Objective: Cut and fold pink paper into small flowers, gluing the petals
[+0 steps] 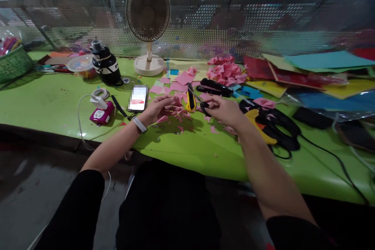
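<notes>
Two hands are working close together over the near middle of the green worktop point(43, 105). The left hand point(159, 107) is pinching a small pink paper piece point(175, 106) between curled fingers. The right hand point(224, 110) is gripping the black handles of the scissors point(199, 99) with its fingers closed. The blades are pointing up and left toward the paper piece; how far they are parted cannot be told. Pink scraps point(183, 119) are lying directly under both hands. A yellow utility knife point(191, 101) is lying between the hands, just behind the blades. A black stapler point(215, 87) is sitting just beyond the right hand, with a pile of folded pink pieces point(225, 71) behind it. A phone point(138, 97) is lying left of the left hand. A fan point(148, 23) is standing at the back edge. A yellow and black tool point(260, 125) with its cable is crowding the space beside the right wrist.
</notes>
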Action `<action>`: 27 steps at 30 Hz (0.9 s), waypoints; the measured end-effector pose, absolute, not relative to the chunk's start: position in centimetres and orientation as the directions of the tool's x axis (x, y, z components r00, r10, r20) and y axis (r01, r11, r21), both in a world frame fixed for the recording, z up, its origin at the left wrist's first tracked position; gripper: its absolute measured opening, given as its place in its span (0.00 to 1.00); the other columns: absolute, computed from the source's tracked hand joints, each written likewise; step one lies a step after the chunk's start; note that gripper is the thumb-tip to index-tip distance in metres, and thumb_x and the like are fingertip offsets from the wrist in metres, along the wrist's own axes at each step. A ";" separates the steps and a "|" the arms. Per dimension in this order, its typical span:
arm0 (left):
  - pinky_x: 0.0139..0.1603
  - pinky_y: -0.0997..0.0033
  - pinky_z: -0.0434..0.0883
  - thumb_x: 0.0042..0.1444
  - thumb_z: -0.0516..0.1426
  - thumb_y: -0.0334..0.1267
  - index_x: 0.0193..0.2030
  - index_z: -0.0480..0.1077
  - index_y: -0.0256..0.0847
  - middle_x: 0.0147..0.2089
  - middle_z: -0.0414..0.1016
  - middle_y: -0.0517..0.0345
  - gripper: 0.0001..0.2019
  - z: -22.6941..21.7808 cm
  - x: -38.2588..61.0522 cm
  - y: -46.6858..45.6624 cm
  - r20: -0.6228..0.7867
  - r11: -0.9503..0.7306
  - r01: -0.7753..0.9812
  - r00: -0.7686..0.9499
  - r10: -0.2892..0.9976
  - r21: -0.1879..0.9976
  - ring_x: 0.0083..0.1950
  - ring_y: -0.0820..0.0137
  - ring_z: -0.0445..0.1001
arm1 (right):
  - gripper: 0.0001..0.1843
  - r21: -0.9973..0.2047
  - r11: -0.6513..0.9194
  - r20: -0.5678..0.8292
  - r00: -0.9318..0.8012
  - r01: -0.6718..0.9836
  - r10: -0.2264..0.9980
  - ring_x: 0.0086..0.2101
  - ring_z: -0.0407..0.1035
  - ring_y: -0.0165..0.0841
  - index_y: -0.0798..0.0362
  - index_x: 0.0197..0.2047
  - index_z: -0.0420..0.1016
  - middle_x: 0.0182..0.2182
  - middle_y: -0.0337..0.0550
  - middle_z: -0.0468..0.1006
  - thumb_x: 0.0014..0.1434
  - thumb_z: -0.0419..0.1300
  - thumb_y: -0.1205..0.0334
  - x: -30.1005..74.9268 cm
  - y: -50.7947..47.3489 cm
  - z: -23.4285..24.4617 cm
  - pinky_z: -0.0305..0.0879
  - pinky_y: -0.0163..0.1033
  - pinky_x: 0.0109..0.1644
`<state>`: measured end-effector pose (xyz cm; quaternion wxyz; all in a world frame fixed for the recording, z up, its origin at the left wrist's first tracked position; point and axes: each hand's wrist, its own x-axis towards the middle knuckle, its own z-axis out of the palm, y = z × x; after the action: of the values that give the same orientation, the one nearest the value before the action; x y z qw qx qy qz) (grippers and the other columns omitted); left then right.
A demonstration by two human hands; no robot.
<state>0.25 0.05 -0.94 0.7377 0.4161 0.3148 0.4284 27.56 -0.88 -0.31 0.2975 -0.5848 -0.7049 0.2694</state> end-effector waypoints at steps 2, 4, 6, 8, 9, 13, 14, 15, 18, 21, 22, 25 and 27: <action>0.37 0.72 0.78 0.60 0.63 0.43 0.37 0.73 0.36 0.32 0.82 0.52 0.11 -0.8 0.4 0.1 -0.159 0.343 -0.402 0.424 0.892 0.849 0.36 0.69 0.83 | 0.20 -0.595 0.148 0.086 -0.121 0.790 0.989 0.25 0.70 0.34 0.51 0.43 0.78 0.26 0.40 0.78 0.54 0.66 0.46 28.1 -0.6 -0.4 0.56 0.37 0.28; 0.38 0.72 0.78 0.62 0.60 0.43 0.37 0.74 0.35 0.31 0.82 0.51 0.12 -0.5 0.5 0.0 -0.210 0.381 -0.410 0.404 0.890 0.829 0.36 0.68 0.83 | 0.16 -0.485 0.143 0.066 -0.127 0.863 0.990 0.27 0.72 0.36 0.49 0.43 0.79 0.27 0.41 0.80 0.54 0.66 0.50 28.4 -0.4 -0.4 0.56 0.38 0.28; 0.42 0.71 0.79 0.63 0.59 0.40 0.41 0.77 0.33 0.33 0.83 0.49 0.10 -0.1 0.6 -0.1 -0.235 0.399 -0.402 0.398 0.887 0.824 0.39 0.68 0.84 | 0.15 -0.422 0.155 0.058 -0.144 0.893 0.988 0.29 0.73 0.38 0.49 0.42 0.79 0.28 0.41 0.81 0.54 0.66 0.51 28.5 -0.2 -0.6 0.56 0.38 0.29; 0.45 0.71 0.79 0.63 0.58 0.36 0.45 0.78 0.31 0.37 0.84 0.46 0.10 0.1 0.7 -0.2 -0.241 0.403 -0.397 0.397 0.885 0.825 0.41 0.68 0.84 | 0.15 -0.390 0.175 0.073 -0.159 0.904 0.985 0.30 0.74 0.39 0.48 0.42 0.79 0.30 0.42 0.82 0.54 0.66 0.50 28.7 0.0 -0.8 0.57 0.38 0.29; 0.47 0.72 0.79 0.63 0.59 0.35 0.45 0.78 0.31 0.39 0.84 0.46 0.10 0.1 0.7 -0.2 -0.239 0.398 -0.397 0.394 0.888 0.827 0.42 0.69 0.84 | 0.15 -0.379 0.179 0.080 -0.160 0.908 0.984 0.29 0.74 0.39 0.48 0.42 0.79 0.30 0.42 0.82 0.54 0.66 0.49 28.8 0.1 -0.8 0.57 0.38 0.29; 0.46 0.74 0.78 0.63 0.61 0.38 0.45 0.78 0.33 0.42 0.84 0.47 0.10 -0.3 0.6 -0.2 -0.202 0.347 -0.391 0.366 0.909 0.853 0.41 0.71 0.83 | 0.17 -0.339 0.150 0.050 -0.142 0.929 0.989 0.30 0.74 0.39 0.48 0.43 0.79 0.30 0.42 0.82 0.53 0.66 0.49 29.0 0.3 -1.0 0.58 0.39 0.29; 0.44 0.75 0.78 0.63 0.61 0.38 0.45 0.78 0.34 0.41 0.84 0.48 0.09 -0.4 0.6 -0.1 -0.195 0.336 -0.390 0.359 0.913 0.857 0.40 0.72 0.83 | 0.16 -0.326 0.146 0.039 -0.141 0.934 0.989 0.31 0.74 0.39 0.48 0.42 0.79 0.31 0.42 0.82 0.53 0.66 0.49 29.0 0.3 -0.9 0.58 0.39 0.29; 0.41 0.76 0.78 0.64 0.61 0.39 0.43 0.78 0.35 0.40 0.84 0.49 0.09 -0.5 0.6 -0.2 -0.191 0.328 -0.390 0.351 0.917 0.860 0.39 0.73 0.83 | 0.15 -0.310 0.146 0.026 -0.146 0.939 0.989 0.31 0.74 0.40 0.49 0.41 0.79 0.31 0.43 0.82 0.53 0.66 0.50 28.9 0.4 -0.9 0.58 0.39 0.30; 0.36 0.77 0.77 0.65 0.60 0.38 0.40 0.77 0.34 0.36 0.83 0.51 0.09 -0.6 0.6 -0.2 -0.192 0.317 -0.385 0.330 0.924 0.867 0.36 0.74 0.83 | 0.14 -0.281 0.148 -0.001 -0.154 0.948 0.988 0.33 0.74 0.40 0.49 0.40 0.80 0.33 0.44 0.83 0.53 0.66 0.51 28.8 0.3 -0.6 0.58 0.39 0.30; 0.37 0.78 0.77 0.64 0.61 0.40 0.41 0.77 0.35 0.37 0.83 0.52 0.09 -0.5 0.7 -0.1 -0.178 0.296 -0.382 0.316 0.932 0.875 0.36 0.75 0.82 | 0.16 -0.298 0.105 0.020 -0.103 0.949 0.994 0.32 0.74 0.40 0.49 0.43 0.80 0.34 0.45 0.83 0.55 0.65 0.49 28.6 0.1 -0.2 0.58 0.39 0.31; 0.37 0.78 0.77 0.63 0.62 0.40 0.41 0.76 0.35 0.37 0.83 0.53 0.09 -0.6 0.6 0.0 -0.170 0.286 -0.387 0.308 0.936 0.877 0.36 0.76 0.82 | 0.17 -0.304 0.086 0.038 -0.078 0.949 0.996 0.32 0.74 0.39 0.49 0.44 0.81 0.35 0.45 0.83 0.55 0.64 0.48 28.6 0.0 -0.1 0.58 0.39 0.31; 0.40 0.78 0.77 0.60 0.65 0.41 0.39 0.76 0.37 0.36 0.82 0.57 0.09 -0.9 0.5 0.3 -0.138 0.255 -0.412 0.293 0.946 0.875 0.36 0.77 0.82 | 0.18 -0.276 0.041 0.055 -0.026 0.960 0.998 0.31 0.73 0.40 0.49 0.44 0.81 0.34 0.45 0.83 0.56 0.64 0.47 28.8 0.0 0.1 0.57 0.39 0.30; 0.42 0.77 0.78 0.58 0.66 0.39 0.38 0.76 0.38 0.37 0.82 0.58 0.08 -1.2 0.3 0.5 -0.112 0.246 -0.431 0.314 0.943 0.868 0.38 0.76 0.83 | 0.17 -0.233 0.034 0.021 -0.030 0.972 0.999 0.31 0.72 0.40 0.50 0.40 0.82 0.32 0.46 0.83 0.54 0.65 0.47 29.0 0.2 0.0 0.56 0.39 0.30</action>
<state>0.34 0.47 -1.17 0.7148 0.3819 0.3350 0.4806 29.03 0.24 -0.05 0.0891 -0.6908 -0.7134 0.0770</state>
